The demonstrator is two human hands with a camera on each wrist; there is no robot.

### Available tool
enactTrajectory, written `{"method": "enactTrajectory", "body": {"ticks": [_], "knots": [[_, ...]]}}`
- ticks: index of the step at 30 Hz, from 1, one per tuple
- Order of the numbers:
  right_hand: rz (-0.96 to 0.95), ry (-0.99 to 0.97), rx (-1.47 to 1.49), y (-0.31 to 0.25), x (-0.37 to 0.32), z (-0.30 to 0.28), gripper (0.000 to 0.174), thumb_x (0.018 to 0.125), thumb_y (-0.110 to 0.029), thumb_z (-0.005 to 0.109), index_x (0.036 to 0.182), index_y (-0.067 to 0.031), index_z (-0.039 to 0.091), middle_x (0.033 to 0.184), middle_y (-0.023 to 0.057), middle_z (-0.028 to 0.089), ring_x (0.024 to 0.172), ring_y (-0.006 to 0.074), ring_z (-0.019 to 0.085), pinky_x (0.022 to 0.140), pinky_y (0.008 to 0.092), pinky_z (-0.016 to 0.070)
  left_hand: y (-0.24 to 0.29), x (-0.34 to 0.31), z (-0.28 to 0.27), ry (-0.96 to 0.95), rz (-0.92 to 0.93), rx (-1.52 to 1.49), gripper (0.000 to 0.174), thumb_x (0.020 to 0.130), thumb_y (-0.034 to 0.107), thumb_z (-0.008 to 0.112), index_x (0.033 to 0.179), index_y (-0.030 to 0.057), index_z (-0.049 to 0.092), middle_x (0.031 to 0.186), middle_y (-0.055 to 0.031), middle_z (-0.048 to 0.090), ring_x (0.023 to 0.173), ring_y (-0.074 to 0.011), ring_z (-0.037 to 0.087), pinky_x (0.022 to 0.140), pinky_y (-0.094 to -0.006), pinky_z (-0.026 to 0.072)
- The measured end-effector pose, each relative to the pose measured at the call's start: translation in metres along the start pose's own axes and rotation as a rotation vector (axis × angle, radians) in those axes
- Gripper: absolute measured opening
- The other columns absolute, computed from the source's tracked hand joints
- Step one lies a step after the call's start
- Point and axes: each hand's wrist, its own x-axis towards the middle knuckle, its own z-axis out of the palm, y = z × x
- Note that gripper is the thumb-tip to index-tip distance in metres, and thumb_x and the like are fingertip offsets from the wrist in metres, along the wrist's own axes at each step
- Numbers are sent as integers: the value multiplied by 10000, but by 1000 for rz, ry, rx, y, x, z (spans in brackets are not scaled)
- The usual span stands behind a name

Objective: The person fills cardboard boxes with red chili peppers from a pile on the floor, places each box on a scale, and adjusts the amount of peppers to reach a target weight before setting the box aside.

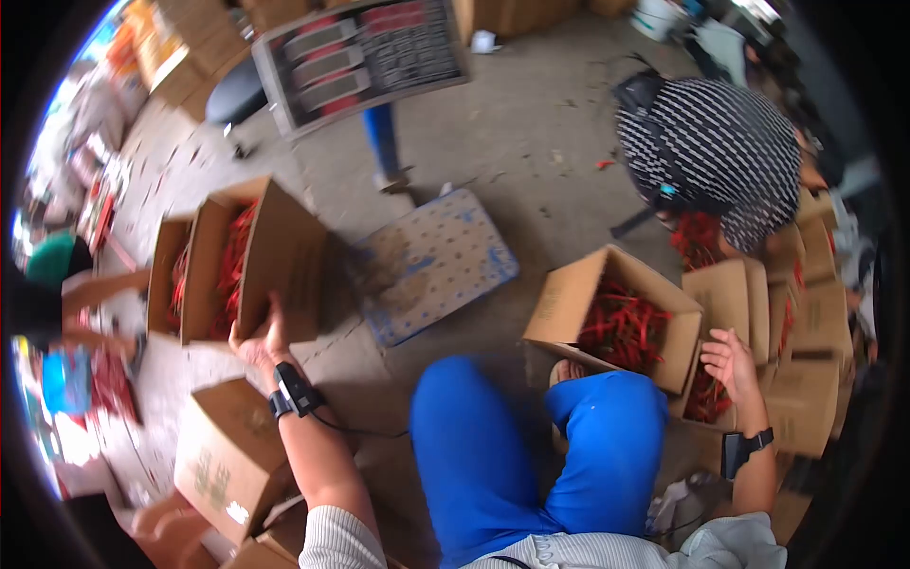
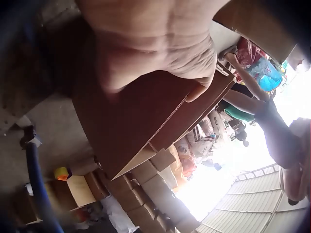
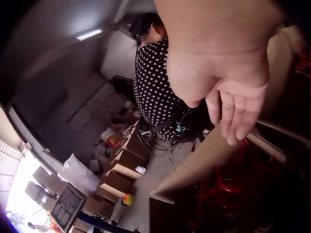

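Observation:
On the left, an open cardboard box [image 1: 303, 256] with red chilies stands beside another chili box. My left hand [image 1: 263, 349] grips its near edge, thumb on one side; the left wrist view shows the hand [image 2: 155, 53] over the brown box panel [image 2: 136, 111], some fingers hidden. My right hand [image 1: 730, 365] is held with fingers extended above a chili box [image 1: 709, 398] at the right, holding nothing. In the right wrist view the hand [image 3: 233, 92] hangs over red chilies [image 3: 228, 184]. Another open box of chilies [image 1: 621, 327] sits tilted before my right knee.
A scale platform [image 1: 436, 266] lies on the floor at centre, its display [image 1: 360, 62] on a blue post behind. A person in a patterned top [image 1: 720, 142] bends over chilies at right. Another person's arm [image 1: 104, 289] reaches the left boxes. More cartons [image 1: 806, 408] line the right.

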Motion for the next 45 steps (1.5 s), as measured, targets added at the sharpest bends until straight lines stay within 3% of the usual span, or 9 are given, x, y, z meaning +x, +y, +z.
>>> {"method": "enactTrajectory", "body": {"ticks": [10,13,21,27,32,36,38,44,45], "knots": [[-72,411,87,157,-3,-26,205,905,-177,617,1087,-86,599,841,9,636,666,84,604,575,208,470,-88,-78,49,111,-247,429,838,810,660,548,1377,56,417,1417,-175,409,1288,-320,413,1034,-490,379],[-43,625,272,197,-28,-51,151,892,-139,608,1023,-69,584,830,-2,618,586,69,554,513,193,409,-161,-116,11,-456,-769,1059,721,890,537,534,1424,99,330,1333,-170,492,1206,-326,477,976,-477,409],[600,572,615,250,-59,-73,691,735,-602,692,1138,-56,562,1005,111,615,855,200,593,747,322,493,-344,-255,1,-746,-1389,1984,522,914,431,570,1327,150,416,1221,-81,532,980,-229,584,794,-399,533],[135,256,886,261,3,-67,272,746,-249,682,912,-61,576,982,104,583,928,281,562,853,454,504,-344,-252,-10,-763,-1268,2027,330,932,399,542,1120,128,532,764,16,483,644,-110,521,634,-291,535],[330,460,781,278,-14,-127,216,708,-206,697,846,-137,547,809,30,525,708,199,481,619,350,472,-347,-260,-10,-866,-1076,2198,411,931,427,493,1213,130,537,790,-13,556,667,-123,562,594,-279,528],[214,199,1032,271,-40,-225,349,802,-140,600,1135,-40,571,1235,156,554,1121,269,547,925,392,477,-341,-262,-7,-891,-1138,2119,423,935,432,471,1225,128,518,903,-55,589,739,-148,603,652,-283,548],[348,104,1192,210,-60,-239,410,806,-47,546,1164,138,471,1216,272,550,1168,383,534,990,440,495,-347,-262,-17,-889,-1062,2189,463,929,439,467,1303,168,490,901,-68,591,732,-161,610,646,-286,548],[195,339,669,83,-134,-216,353,825,-64,539,1151,67,513,1114,197,602,1058,305,597,917,375,522,-343,-263,-7,-968,-1058,2266,607,886,505,518,1376,154,445,1058,-144,624,828,-240,641,732,-351,548],[139,358,590,62,-146,-208,352,825,-67,542,1153,59,515,1109,187,603,1050,296,598,907,370,521,-338,-265,-17,-1099,-736,2286,656,840,554,549,1239,33,526,1065,-199,635,955,-334,636,836,-400,507]]}}
